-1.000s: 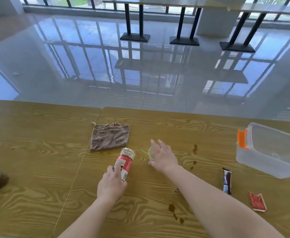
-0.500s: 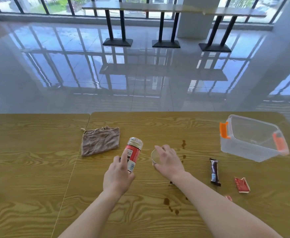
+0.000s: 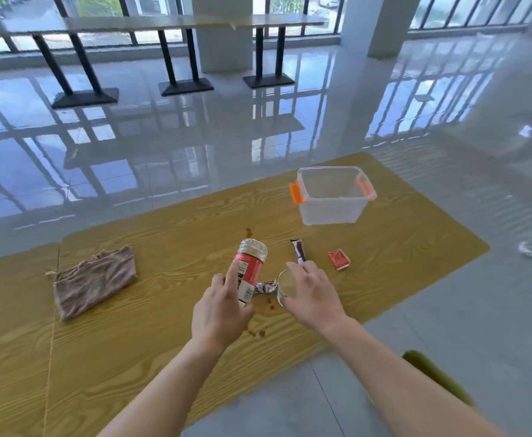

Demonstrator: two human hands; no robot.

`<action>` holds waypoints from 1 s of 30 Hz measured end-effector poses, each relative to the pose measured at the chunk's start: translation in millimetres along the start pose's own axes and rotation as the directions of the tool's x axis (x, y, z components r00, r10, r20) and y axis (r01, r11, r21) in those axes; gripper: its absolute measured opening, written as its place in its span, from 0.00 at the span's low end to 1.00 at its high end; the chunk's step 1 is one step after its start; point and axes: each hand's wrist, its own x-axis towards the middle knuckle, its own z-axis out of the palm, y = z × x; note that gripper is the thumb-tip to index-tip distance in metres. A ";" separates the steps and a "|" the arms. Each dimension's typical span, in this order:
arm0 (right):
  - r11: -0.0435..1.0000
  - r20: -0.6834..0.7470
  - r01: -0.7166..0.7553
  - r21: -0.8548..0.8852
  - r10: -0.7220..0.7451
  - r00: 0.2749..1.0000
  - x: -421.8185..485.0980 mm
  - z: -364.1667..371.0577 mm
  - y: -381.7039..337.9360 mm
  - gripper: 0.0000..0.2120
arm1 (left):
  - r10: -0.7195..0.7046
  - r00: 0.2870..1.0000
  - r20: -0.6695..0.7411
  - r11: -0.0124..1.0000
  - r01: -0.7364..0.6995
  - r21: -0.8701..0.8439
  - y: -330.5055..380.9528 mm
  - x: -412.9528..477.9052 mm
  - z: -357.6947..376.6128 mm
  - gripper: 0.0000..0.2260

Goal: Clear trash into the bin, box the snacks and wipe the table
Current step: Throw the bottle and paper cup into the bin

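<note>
A: What is each hand holding?
B: The left hand point(image 3: 223, 307) grips the red bottle point(image 3: 250, 266), its cap tilted away; the right hand point(image 3: 313, 299) wraps the paper cup point(image 3: 285, 287) (mouth facing left).
A: And the bin?
B: Out of view. The foil wrapper point(image 3: 266, 287) lies between both hands; the clear box point(image 3: 332, 197) sits far right.

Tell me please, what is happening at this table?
A person is clearing a wooden table. The left hand grips a red-labelled bottle and the right hand holds a paper cup. A snack bar, a red packet and a foil wrapper lie on the table; the clear box looks empty. The cloth lies at the left, and brown stains are not yet wiped.
</note>
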 end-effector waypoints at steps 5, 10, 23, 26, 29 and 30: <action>0.993 -0.089 -0.115 0.022 0.117 0.989 -42.8 -35.1 67.1 0.34 | 0.153 0.987 0.037 0.988 -0.153 -0.020 77.2 -17.5 28.6 0.40; 0.973 -0.153 -0.221 0.068 0.229 0.961 -86.0 -67.8 148.3 0.32 | 0.258 0.963 0.080 0.966 -0.255 -0.042 164.9 -41.6 77.8 0.40; 0.854 0.026 -0.510 0.102 0.510 0.860 -191.2 -94.0 389.7 0.29 | 0.345 0.890 0.297 0.939 -0.332 -0.093 336.7 -110.2 252.0 0.42; 0.817 0.063 -0.567 0.104 0.564 0.824 -200.2 -79.1 425.7 0.27 | 0.340 0.863 0.373 0.939 -0.329 -0.096 351.8 -109.2 291.7 0.41; 0.774 0.073 -0.625 0.104 0.621 0.781 -204.7 -61.7 457.1 0.29 | 0.340 0.836 0.432 0.938 -0.332 -0.096 360.2 -98.8 333.8 0.41; 0.758 0.069 -0.643 0.106 0.640 0.766 -205.7 -54.2 468.1 0.29 | 0.343 0.825 0.449 0.937 -0.335 -0.100 362.7 -94.7 348.9 0.40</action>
